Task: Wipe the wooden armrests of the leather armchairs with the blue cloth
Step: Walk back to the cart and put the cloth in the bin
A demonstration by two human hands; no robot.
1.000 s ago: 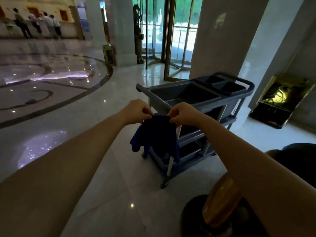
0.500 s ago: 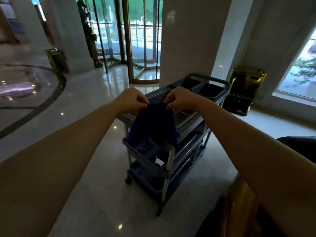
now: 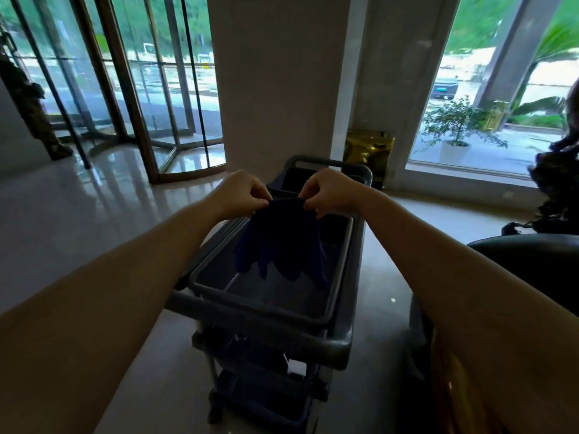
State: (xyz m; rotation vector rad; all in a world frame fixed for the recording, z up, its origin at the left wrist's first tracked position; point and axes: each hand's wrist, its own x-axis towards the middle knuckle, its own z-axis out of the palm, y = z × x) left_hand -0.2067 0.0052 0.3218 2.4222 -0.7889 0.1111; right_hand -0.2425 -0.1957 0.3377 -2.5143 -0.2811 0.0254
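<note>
A dark blue cloth (image 3: pixel 282 242) hangs from both my hands above the top tray of a grey service cart (image 3: pixel 338 343). My left hand (image 3: pixel 242 192) pinches its upper left corner and my right hand (image 3: pixel 329 191) pinches its upper right corner, both held out in front of me. At the right edge sits a dark leather armchair (image 3: pixel 529 258); its glossy wooden armrest (image 3: pixel 454 399) shows low at the right, partly behind my right forearm.
The three-shelf cart stands straight ahead on the polished marble floor (image 3: pixel 78 214). Behind it rises a white pillar (image 3: pixel 279 83) with a gold bin (image 3: pixel 368 150) beside it. A revolving glass door (image 3: pixel 150 89) lies far left, a window with a potted plant (image 3: pixel 456 126) right.
My view has swung right and closer to the cart, so the cloth now hangs over its top tray. Both hands keep the same pinch on the cloth's corners.
</note>
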